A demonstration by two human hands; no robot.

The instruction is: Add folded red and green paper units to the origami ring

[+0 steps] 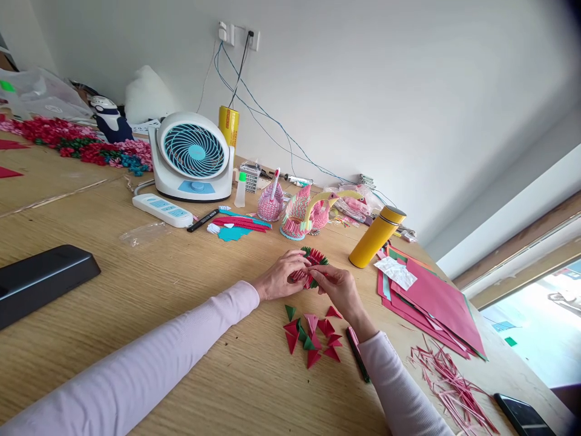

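Both my hands meet at a round ring of folded paper pieces (316,255), red and pink with green points along its rim. My left hand (285,275) grips the ring's left side, fingers curled over it. At the ring's near right edge, my right hand (338,287) is closed in a pinch; whether a separate small piece sits between its fingertips is too small to tell. Just below my hands lie several loose folded paper triangles (313,339) in red, pink and green. A dark pen-like stick (357,356) lies beside my right wrist.
Behind stand a white fan (195,151), a power strip (162,209), folded-paper swans (297,212) and a tilted-looking yellow bottle (377,237). To the right are red paper sheets (447,290), thin paper strips (454,387) and a phone (521,415). A black case (45,281) lies left.
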